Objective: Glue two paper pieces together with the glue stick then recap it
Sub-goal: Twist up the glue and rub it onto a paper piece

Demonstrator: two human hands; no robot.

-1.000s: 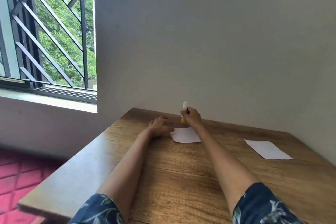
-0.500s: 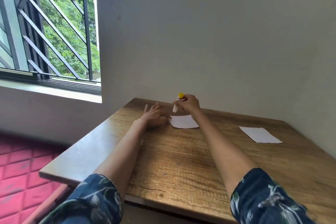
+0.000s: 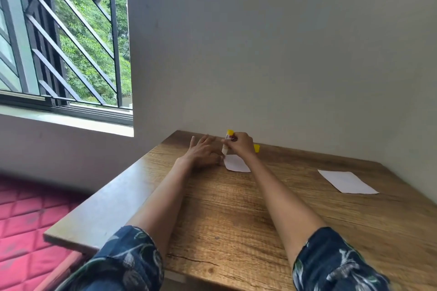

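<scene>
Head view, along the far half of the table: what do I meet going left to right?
Left hand flat on the table → glue stick gripped by the right hand → yellow cap → second paper piece.

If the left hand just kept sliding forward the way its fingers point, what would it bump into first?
Probably nothing on the table. The left hand lies flat with fingers aimed at the far edge, and that strip of wood looks bare, so it would likely meet the wall first. The glue stick sits off to its right. Depth is hard to judge.
</scene>
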